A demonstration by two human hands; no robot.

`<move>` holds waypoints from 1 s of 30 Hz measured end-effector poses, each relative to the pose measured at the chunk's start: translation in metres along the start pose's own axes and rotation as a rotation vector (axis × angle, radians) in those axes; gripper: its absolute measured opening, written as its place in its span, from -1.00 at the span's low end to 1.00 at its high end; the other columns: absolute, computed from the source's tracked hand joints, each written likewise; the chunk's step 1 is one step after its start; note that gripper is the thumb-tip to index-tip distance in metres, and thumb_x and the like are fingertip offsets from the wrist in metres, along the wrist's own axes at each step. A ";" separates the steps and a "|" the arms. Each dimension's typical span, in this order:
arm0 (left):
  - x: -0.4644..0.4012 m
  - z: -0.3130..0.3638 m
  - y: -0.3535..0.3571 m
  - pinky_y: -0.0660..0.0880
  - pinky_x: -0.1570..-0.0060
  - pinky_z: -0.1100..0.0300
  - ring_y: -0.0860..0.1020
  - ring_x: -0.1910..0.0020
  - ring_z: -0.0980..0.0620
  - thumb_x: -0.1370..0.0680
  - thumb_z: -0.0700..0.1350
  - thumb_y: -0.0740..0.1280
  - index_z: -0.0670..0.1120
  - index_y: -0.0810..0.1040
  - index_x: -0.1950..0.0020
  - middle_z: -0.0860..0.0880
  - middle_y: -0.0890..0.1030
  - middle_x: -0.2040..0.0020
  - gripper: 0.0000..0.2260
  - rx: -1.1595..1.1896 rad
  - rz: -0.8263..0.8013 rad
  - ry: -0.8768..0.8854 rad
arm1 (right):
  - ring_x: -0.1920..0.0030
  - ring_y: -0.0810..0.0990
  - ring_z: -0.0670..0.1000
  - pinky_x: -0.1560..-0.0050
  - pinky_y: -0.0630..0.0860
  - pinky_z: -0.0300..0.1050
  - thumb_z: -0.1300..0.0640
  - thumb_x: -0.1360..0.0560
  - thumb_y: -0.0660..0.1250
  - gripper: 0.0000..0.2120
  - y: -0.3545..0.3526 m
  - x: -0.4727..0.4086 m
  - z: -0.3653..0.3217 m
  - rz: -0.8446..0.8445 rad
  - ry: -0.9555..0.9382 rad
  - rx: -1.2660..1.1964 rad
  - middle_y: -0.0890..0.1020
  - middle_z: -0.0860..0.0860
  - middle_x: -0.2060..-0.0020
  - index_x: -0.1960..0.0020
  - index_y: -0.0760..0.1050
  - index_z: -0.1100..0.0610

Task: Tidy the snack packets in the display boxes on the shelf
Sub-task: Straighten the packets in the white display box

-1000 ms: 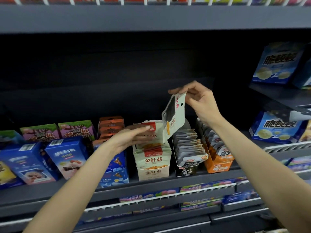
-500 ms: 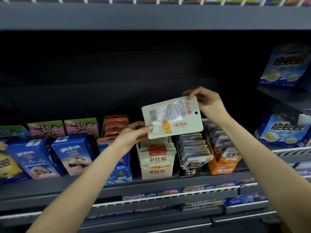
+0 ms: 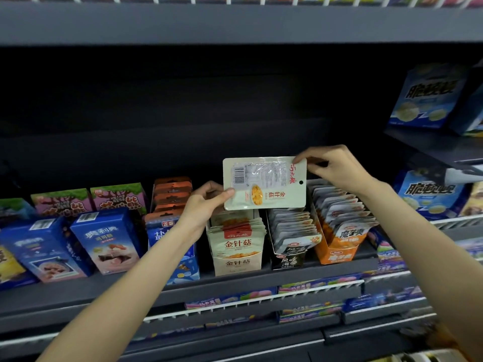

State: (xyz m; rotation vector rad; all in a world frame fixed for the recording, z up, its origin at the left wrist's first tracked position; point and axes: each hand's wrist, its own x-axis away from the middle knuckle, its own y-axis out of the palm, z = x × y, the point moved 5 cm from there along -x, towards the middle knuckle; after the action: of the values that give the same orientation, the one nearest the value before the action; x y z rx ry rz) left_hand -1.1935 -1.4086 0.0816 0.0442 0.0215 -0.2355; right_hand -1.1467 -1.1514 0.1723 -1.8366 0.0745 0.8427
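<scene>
A cream snack packet is held sideways in the air, its printed back with the barcode facing me. My left hand pinches its lower left corner and my right hand pinches its upper right corner. Directly below stands the cream display box filled with several matching packets. To its right stand a black display box of grey packets and an orange display box of orange and white packets.
Blue biscuit boxes and pink-green boxes fill the shelf's left side, with a stack of brown-orange packets behind my left hand. Blue cartons stand on shelves at the right. The shelf edge runs below the boxes.
The packet went from hanging on edge in my right hand to lying flat and sideways between both hands. My left hand left the box's packets and took the packet's lower left corner.
</scene>
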 end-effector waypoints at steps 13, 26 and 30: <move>-0.009 0.020 -0.003 0.41 0.13 0.40 0.50 0.06 0.30 -0.59 -0.11 0.25 0.05 0.56 -0.01 0.16 0.58 0.02 -0.89 -0.739 -0.122 0.276 | 0.04 0.65 0.04 0.24 0.65 -0.10 0.26 -0.59 0.24 -0.91 -0.010 -0.009 -0.011 0.174 0.264 -0.333 0.56 0.08 0.11 -0.05 0.47 0.26; -0.016 0.032 -0.034 0.25 0.07 0.23 0.36 -0.17 0.01 -0.53 -0.03 0.35 -0.07 0.60 -0.17 -0.05 0.50 -0.20 -0.75 -1.412 -0.176 0.633 | 0.06 0.64 -0.06 0.22 0.64 -0.20 0.27 -0.58 0.25 -0.89 0.037 -0.026 -0.030 0.177 0.324 -0.566 0.58 -0.11 0.14 -0.02 0.50 0.10; -0.022 0.034 -0.042 0.30 0.00 0.20 0.33 -0.19 0.04 -0.46 0.01 0.44 -0.02 0.60 -0.19 -0.03 0.46 -0.22 -0.68 -1.359 -0.178 0.553 | 0.09 0.65 -0.11 0.06 0.63 -0.10 0.18 -0.58 0.27 -0.82 0.061 -0.028 -0.049 0.014 0.111 -0.237 0.66 -0.06 0.03 -0.12 0.60 0.12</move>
State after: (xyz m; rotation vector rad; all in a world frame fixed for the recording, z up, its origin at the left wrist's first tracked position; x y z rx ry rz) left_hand -1.2236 -1.4455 0.1147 -1.2519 0.7313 -0.3413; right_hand -1.1688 -1.2282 0.1489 -2.1069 0.0594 0.7854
